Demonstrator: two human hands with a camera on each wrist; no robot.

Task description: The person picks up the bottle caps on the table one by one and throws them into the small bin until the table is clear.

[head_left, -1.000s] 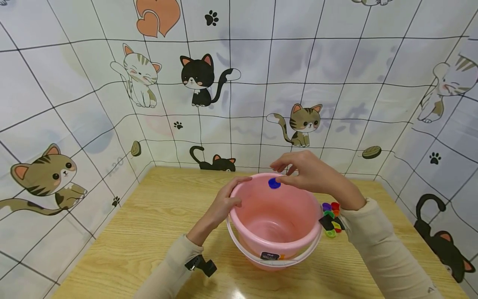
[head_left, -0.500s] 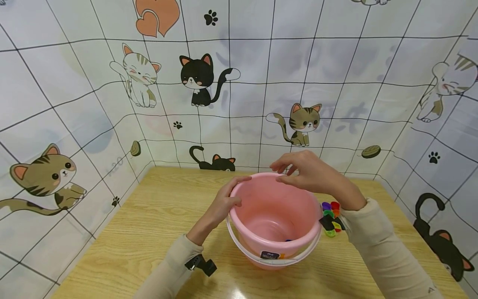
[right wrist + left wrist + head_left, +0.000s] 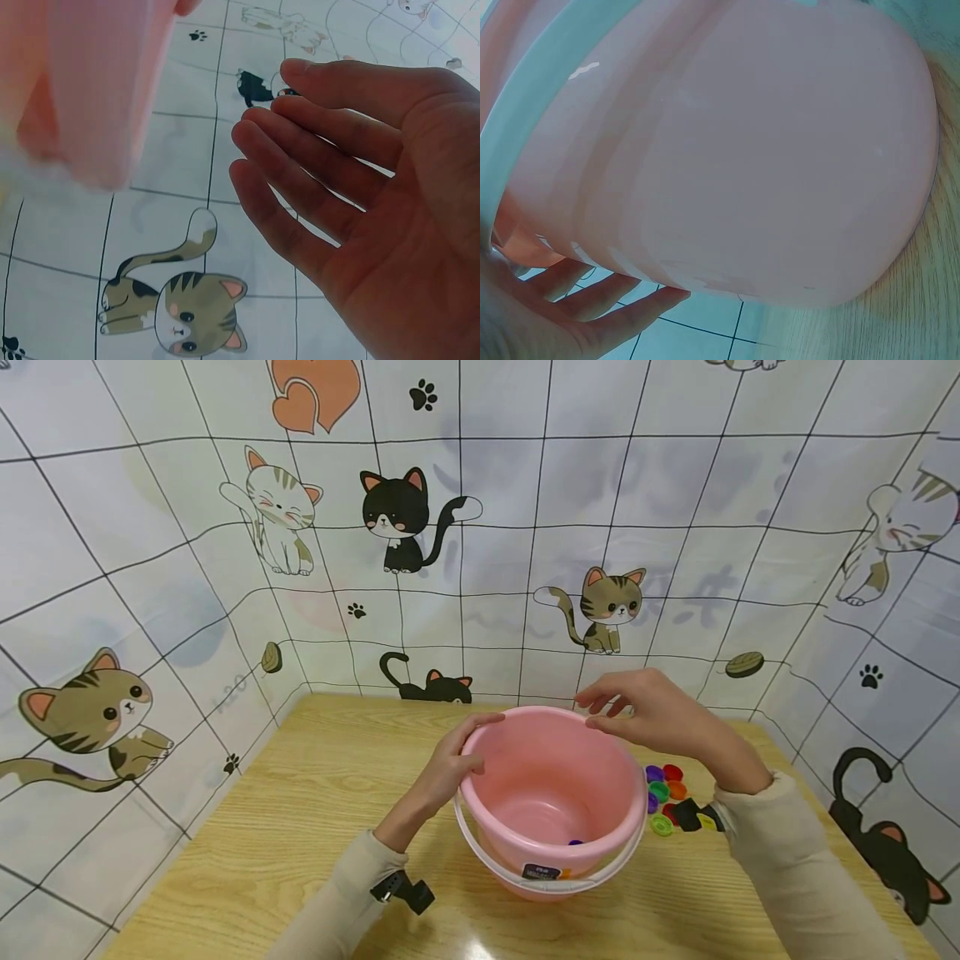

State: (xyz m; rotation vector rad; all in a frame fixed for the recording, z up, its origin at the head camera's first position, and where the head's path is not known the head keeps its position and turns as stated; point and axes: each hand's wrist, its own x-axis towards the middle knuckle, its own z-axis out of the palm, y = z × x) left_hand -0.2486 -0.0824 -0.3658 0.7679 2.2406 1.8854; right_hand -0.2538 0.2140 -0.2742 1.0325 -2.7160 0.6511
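Observation:
A pink bucket (image 3: 555, 747) stands on the table with its white handle (image 3: 551, 887) lowered at the front. My left hand (image 3: 450, 768) grips the bucket's left rim, thumb over the inside and fingers along the outer wall, as the left wrist view shows. The edge of a small blue cap-like disc (image 3: 575, 842) shows inside at the bottom, partly hidden by the front rim. My right hand (image 3: 660, 714) is beside the back right rim, holding nothing; in the right wrist view its fingers (image 3: 300, 172) are loosely extended, apart from the bucket.
Several small round cap-like pieces in purple, red, orange and green (image 3: 658, 792) lie on the wooden table (image 3: 352, 743) right of the bucket, partly covered by the right wrist strap (image 3: 686, 816). A cat-patterned sheet (image 3: 495, 552) hangs behind and at both sides.
The blue disc has left my right fingers and dropped to the bucket's bottom. My right hand has then moved right, off the bucket's opening. The left hand stays on the rim.

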